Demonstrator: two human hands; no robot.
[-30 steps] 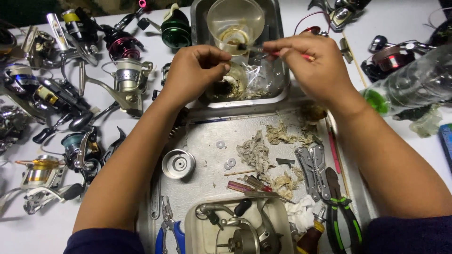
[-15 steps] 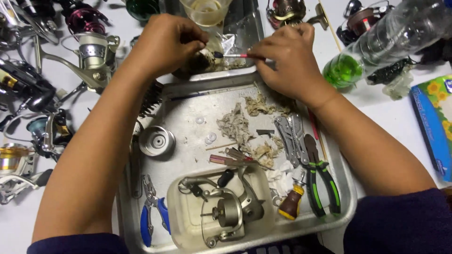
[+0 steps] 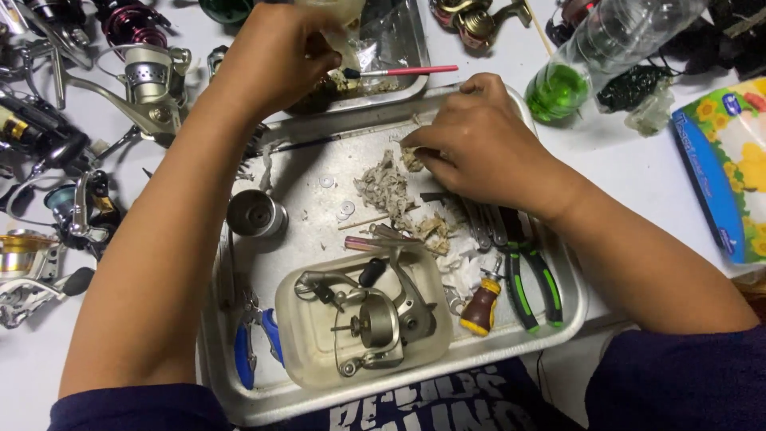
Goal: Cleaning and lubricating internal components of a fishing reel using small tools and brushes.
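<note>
My right hand (image 3: 479, 148) rested on the far part of the metal tray (image 3: 558, 319), its fingertips pinched on a scrap of soiled tissue (image 3: 412, 158) at the far end of the heap of shredded tissue (image 3: 383, 187). The heap lay in the tray's middle, just left of that hand. My left hand (image 3: 271, 56) was raised over the smaller steel tray (image 3: 399, 84) at the far side, clenched around a small part that I could not identify. A pink-handled brush (image 3: 403, 72) lay across that smaller tray, just right of my left hand and apart from my right. Near the heap, a clear plastic tub (image 3: 303, 351) held a partly stripped fishing reel (image 3: 375, 319). A metal spool (image 3: 255, 214) stood to the tub's far left, blue-handled pliers (image 3: 255, 347) lay at its left, and green-handled pliers (image 3: 531, 279) plus a brown-handled screwdriver (image 3: 479, 307) lay at its right. Further reels (image 3: 152, 76) covered the table's left side. A bottle of green liquid (image 3: 558, 88) and a tissue pack (image 3: 730, 168) lay at the right.
</note>
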